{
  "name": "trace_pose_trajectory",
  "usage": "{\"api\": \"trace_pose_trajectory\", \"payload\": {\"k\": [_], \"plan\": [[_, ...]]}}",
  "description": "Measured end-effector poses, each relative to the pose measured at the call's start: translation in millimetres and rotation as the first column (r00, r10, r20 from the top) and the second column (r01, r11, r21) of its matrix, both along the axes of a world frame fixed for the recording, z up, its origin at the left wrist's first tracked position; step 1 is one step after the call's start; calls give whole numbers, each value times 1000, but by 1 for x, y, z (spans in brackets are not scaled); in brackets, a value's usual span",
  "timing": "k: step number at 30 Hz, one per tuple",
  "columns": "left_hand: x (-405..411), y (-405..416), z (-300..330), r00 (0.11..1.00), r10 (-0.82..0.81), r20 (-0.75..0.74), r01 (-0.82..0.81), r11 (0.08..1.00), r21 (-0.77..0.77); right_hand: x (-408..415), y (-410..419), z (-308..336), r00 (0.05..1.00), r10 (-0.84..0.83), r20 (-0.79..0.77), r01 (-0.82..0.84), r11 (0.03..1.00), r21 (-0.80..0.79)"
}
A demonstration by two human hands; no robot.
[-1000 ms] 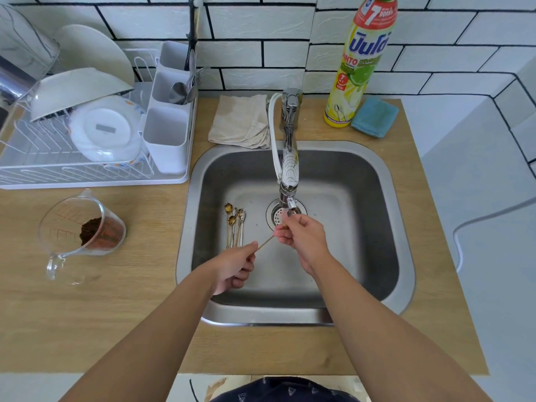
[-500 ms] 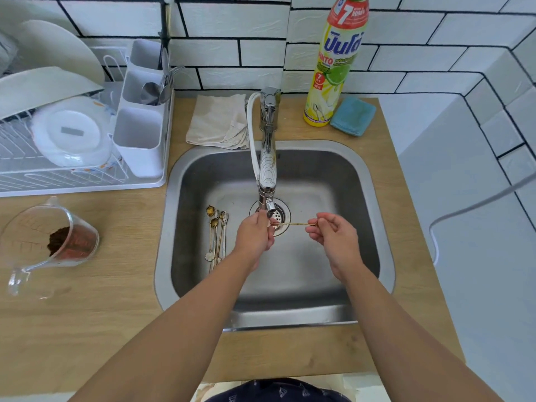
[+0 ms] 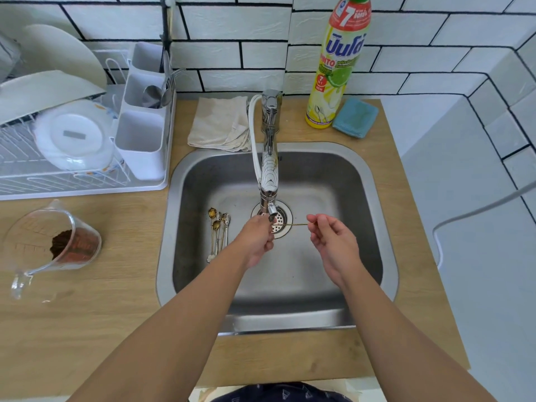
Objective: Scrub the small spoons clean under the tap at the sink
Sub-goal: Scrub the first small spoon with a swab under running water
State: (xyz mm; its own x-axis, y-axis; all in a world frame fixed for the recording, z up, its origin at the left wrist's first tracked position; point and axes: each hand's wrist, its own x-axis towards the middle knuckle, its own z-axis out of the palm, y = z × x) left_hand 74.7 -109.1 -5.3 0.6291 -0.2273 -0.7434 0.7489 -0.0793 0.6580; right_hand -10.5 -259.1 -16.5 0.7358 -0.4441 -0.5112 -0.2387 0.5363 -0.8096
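A thin gold spoon lies level across the drain under the tap. My right hand pinches the end of its handle. My left hand is curled round the bowl end directly below the spout, so the bowl is hidden. Several more small spoons lie side by side on the bottom of the steel sink, left of the drain. I cannot make out whether water is running.
A dish rack with plates and a cutlery holder stands at the back left. A glass jug holding brown grounds lies on the wooden counter. Behind the sink sit a beige cloth, a dish soap bottle and a blue sponge.
The hands swapped ends of the spoon: my left hand went from the handle to the bowl end under the spout, and my right hand slid out right to pinch the handle tip.
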Motion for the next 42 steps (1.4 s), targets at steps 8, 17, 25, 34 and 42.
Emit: {"api": "trace_pose_trajectory", "payload": {"k": [8, 17, 25, 34, 42], "plan": [[7, 17, 4, 982, 157, -106, -177, 961, -212, -3, -6, -7, 997, 77, -6, -77, 996, -53], [1, 63, -1, 997, -31, -68, 27, 998, -59, 29, 46, -10, 996, -66, -58, 69, 997, 46], [-14, 75, 3, 999, -6, 39, 5, 999, 32, 31, 94, -14, 949, 256, -183, -265, 964, -21], [-21, 84, 5, 1000, -3, -24, 4, 999, 33, 27, 91, -12, 909, 318, -267, -341, 939, -43], [-25, 77, 7, 979, -78, -188, 71, 997, -42, 27, 84, -15, 962, 174, -213, -169, 985, 42]]}}
